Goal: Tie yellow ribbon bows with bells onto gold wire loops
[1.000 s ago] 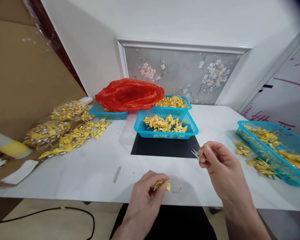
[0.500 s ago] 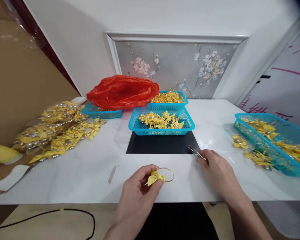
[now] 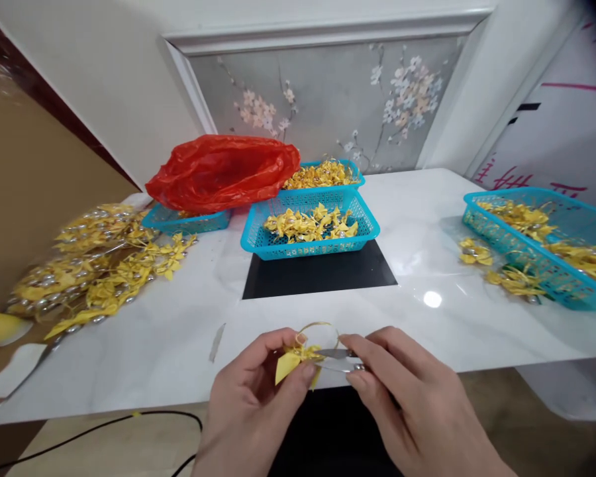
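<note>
My left hand (image 3: 258, 391) pinches a yellow ribbon flower (image 3: 289, 364) between thumb and fingers, close to the table's front edge. A thin gold-coloured ring (image 3: 318, 324) rises from the flower. In my right hand (image 3: 407, 391) is a pair of small metal thread snips (image 3: 334, 354). Their two blades point left and stand slightly apart, with the tips at the flower's right side. The fingers hide most of the snips' handles. Whether the blades touch the flower's thread or ribbon, I cannot tell.
A blue basket (image 3: 310, 250) of yellow flowers stands on a black mat (image 3: 320, 273). Behind it are another blue basket (image 3: 356, 173) and a red plastic bag (image 3: 218, 172). Beaded yellow flowers (image 3: 129, 271) lie in bunches at left. A larger blue basket (image 3: 514, 245) is at right.
My right hand has brought the snips left from beside the black mat to the flower. The flower stays in my left hand, and the camera view has shifted and tilted.
</note>
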Available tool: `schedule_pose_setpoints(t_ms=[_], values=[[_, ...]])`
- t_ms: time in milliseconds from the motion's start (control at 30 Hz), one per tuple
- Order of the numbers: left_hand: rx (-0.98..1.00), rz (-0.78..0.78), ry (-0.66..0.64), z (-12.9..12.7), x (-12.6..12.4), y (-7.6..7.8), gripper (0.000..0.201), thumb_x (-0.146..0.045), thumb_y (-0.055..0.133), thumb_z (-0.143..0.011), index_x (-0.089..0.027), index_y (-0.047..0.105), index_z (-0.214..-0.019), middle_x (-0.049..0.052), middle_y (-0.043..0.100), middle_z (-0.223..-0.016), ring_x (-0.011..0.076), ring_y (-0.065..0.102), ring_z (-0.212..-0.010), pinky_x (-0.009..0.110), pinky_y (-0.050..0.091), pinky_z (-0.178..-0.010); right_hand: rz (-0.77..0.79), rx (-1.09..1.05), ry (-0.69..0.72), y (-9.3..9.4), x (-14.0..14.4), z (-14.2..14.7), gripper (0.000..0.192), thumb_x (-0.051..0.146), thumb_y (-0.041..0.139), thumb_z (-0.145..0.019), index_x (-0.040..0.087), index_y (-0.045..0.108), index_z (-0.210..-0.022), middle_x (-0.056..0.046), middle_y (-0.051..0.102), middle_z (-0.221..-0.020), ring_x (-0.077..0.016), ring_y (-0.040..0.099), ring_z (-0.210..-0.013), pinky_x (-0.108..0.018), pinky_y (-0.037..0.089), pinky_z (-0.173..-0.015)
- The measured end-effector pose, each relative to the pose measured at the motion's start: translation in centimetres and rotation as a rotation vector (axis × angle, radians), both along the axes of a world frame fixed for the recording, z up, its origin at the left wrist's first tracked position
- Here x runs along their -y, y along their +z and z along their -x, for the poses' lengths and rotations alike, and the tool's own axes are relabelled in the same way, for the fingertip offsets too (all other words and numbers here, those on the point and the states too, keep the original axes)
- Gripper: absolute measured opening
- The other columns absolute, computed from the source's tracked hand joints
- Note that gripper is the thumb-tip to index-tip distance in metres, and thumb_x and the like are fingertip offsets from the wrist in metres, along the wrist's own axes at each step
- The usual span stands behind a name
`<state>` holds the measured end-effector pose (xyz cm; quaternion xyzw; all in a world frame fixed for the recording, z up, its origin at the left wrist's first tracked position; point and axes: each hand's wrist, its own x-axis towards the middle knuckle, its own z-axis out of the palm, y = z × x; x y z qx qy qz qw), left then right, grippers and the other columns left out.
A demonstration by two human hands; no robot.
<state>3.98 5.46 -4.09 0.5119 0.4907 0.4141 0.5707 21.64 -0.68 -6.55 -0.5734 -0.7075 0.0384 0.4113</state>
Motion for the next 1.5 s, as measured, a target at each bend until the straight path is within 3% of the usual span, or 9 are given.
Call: schedule_pose_setpoints(t_ms=[333, 567, 900, 1133, 1333, 1500], values=[[0.024, 0.024, -0.066, -0.2, -0.3, -0.2, 0.021, -0.026, 0.086, -0.067, -0.025, 0.078, -0.086, -0.001, 0.079, -0.078, 0.0136, 0.071, -0.069, 0.012, 0.058, -0.063, -0.042, 0.023, -0.054, -0.2, -0.8, 0.6, 0.021, 0.024, 0.05, -0.098, 0.017, 0.065, -0.111, -0.01, 0.063, -0.086, -0.0213, 0.06, -0.07, -0.035, 0.05, -0.059], [0.055, 0.024, -0.08, -0.3, -0.1, -0.3, 0.014, -0.026, 0.083, -0.074, -0.026, 0.078, -0.088, -0.003, 0.078, -0.082, 0.0129, 0.073, -0.077, 0.01, 0.056, -0.069, -0.096, 0.045, -0.059, 0.0, -0.8, 0.7, 0.019, 0.02, 0.052, -0.096, 0.018, 0.064, -0.111, -0.008, 0.062, -0.084, -0.0213, 0.058, -0.068, -0.036, 0.049, -0.058], [-0.008, 0.054, -0.053, -0.6, -0.3, 0.7, 0.018, -0.028, 0.086, -0.066, -0.023, 0.079, -0.082, -0.001, 0.078, -0.077, 0.0123, 0.07, -0.071, 0.01, 0.056, -0.064, -0.024, -0.065, -0.012, -0.2, -1.1, 0.8, 0.016, 0.019, 0.052, -0.097, 0.021, 0.063, -0.109, -0.006, 0.059, -0.084, -0.0191, 0.055, -0.069, -0.034, 0.048, -0.06], [0.024, 0.046, -0.041, -0.4, -0.2, 0.2, 0.018, -0.025, 0.086, -0.067, -0.025, 0.078, -0.083, -0.003, 0.077, -0.077, 0.0118, 0.069, -0.07, 0.011, 0.055, -0.063, 0.028, -0.15, -0.017, -0.2, -1.3, 0.8, 0.016, 0.021, 0.05, -0.099, 0.022, 0.066, -0.1, -0.004, 0.059, -0.083, -0.0177, 0.055, -0.072, -0.034, 0.047, -0.063], [0.0, 0.008, -0.077, -0.1, -0.6, -0.1, 0.016, -0.026, 0.082, -0.074, -0.025, 0.077, -0.089, -0.001, 0.076, -0.084, 0.013, 0.068, -0.076, 0.014, 0.055, -0.068, 0.137, -0.248, 0.075, -0.1, -1.7, 0.6, 0.023, 0.024, 0.051, -0.098, 0.022, 0.066, -0.116, -0.005, 0.061, -0.091, -0.017, 0.059, -0.079, -0.032, 0.05, -0.067], [0.032, 0.021, -0.061, 0.3, -0.5, -0.1, 0.016, -0.023, 0.081, -0.074, -0.027, 0.077, -0.089, -0.003, 0.077, -0.085, 0.0118, 0.069, -0.077, 0.012, 0.054, -0.069, 0.154, -0.212, 0.082, 0.3, -1.6, 0.6, 0.023, 0.023, 0.05, -0.098, 0.022, 0.066, -0.114, -0.005, 0.06, -0.09, -0.0176, 0.058, -0.076, -0.034, 0.05, -0.066]])
